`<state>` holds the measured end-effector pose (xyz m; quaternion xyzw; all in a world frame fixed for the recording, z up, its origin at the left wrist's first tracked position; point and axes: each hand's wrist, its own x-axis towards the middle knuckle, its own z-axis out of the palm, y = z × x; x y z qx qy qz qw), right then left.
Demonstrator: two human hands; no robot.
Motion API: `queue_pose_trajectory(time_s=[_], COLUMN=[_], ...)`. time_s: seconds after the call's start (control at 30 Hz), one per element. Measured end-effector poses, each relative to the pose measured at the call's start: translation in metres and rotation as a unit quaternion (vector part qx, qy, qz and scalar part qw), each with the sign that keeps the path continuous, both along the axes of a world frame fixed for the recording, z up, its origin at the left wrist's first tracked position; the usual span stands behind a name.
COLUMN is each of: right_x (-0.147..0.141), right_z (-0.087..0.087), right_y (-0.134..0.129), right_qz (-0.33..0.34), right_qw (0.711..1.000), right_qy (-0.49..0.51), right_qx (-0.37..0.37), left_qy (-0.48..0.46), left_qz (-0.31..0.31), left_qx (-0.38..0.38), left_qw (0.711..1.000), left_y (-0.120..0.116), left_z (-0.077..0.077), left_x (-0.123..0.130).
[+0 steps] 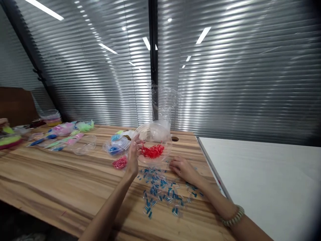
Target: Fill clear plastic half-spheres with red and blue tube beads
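Here the left hand [133,154] grips a clear tub [151,142]; blue pieces [172,193] lie mostly near-left of the right hand [183,168], grip unclear.

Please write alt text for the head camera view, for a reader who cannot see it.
A person's left hand touches the side of a clear bowl with red pieces over a wooden table. The right hand is beside scattered blue and clear pieces. Colourful packets lie to the left; blinds stand behind.
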<state>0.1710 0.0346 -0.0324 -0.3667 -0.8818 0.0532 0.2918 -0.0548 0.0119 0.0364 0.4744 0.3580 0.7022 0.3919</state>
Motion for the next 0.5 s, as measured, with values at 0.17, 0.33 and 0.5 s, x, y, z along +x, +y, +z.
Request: queue_pose_trajectory(time_s=[0.17, 0.33, 0.5], right_x=[0.000, 0.001, 0.000], right_z=[-0.005, -0.012, -0.014], right_y=[0.003, 0.006, 0.005], right_qz=[0.001, -0.005, 0.005], right_qw=[1.000, 0.999, 0.998], right_qy=[-0.006, 0.003, 0.012], right_qx=[0.013, 0.046, 0.063], left_qy=[0.045, -0.033, -0.143], left_qz=[-0.003, -0.030, 0.069], left_qx=[0.035, -0.209, -0.290], left_qw=[0.998, 0.977, 0.944], left_y=[-0.014, -0.057, -0.095], left_z=[0.008, 0.001, 0.007], left_x=[-0.020, -0.054, -0.129])
